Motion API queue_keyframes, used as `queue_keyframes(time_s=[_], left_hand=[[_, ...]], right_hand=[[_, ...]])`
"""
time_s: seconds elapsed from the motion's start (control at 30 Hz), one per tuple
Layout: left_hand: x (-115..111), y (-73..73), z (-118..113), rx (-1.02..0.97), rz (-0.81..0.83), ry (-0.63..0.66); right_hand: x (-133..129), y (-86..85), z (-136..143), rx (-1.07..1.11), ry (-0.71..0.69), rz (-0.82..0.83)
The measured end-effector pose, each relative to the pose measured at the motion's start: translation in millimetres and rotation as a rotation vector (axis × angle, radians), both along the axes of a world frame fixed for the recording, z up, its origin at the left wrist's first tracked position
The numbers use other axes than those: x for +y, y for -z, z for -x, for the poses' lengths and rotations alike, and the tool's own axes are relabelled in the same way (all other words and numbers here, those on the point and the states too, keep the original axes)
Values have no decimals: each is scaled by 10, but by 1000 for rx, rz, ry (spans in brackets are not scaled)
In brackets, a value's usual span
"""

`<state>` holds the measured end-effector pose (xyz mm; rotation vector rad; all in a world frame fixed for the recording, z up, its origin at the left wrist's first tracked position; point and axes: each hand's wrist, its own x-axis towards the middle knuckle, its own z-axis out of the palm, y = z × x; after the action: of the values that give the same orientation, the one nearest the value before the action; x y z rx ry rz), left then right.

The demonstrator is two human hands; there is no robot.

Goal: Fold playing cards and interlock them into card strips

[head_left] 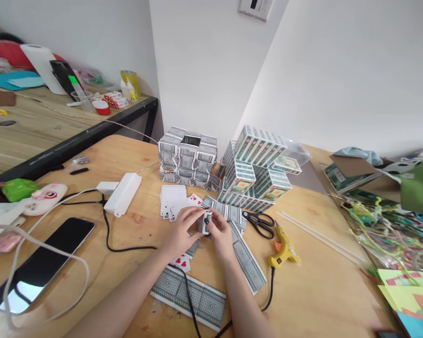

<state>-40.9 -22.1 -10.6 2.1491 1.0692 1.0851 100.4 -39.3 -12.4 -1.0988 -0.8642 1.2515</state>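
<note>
Left grip (pixel 184 228), right grip (pixel 221 233) on folded card (pixel 204 227)

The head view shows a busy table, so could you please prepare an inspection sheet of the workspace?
Surface: wooden table, holding many small items.
Work things: card structure with an opening on top; loose cards; patterned card strip lying flat in front; stacked small boxes right of the structure; scissors; yellow glue gun.
Clutter: phone and white block at left.
Hands: left hand and right hand hold a small card piece between their fingers.
Cables: black cable crosses the strip; white cable loops over the phone.
Surroundings: white wall behind; second table at left; cardboard box at right.
</note>
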Motion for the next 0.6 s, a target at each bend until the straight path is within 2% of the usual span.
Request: queue_keyframes(time_s=[0.2,0.6], left_hand=[[2,17,2,24,1,-6],[12,-6,16,55,3,-2]], right_hand=[[-8,-25,-7,-25,48,76],[-1,17,-18,-7,87,76]])
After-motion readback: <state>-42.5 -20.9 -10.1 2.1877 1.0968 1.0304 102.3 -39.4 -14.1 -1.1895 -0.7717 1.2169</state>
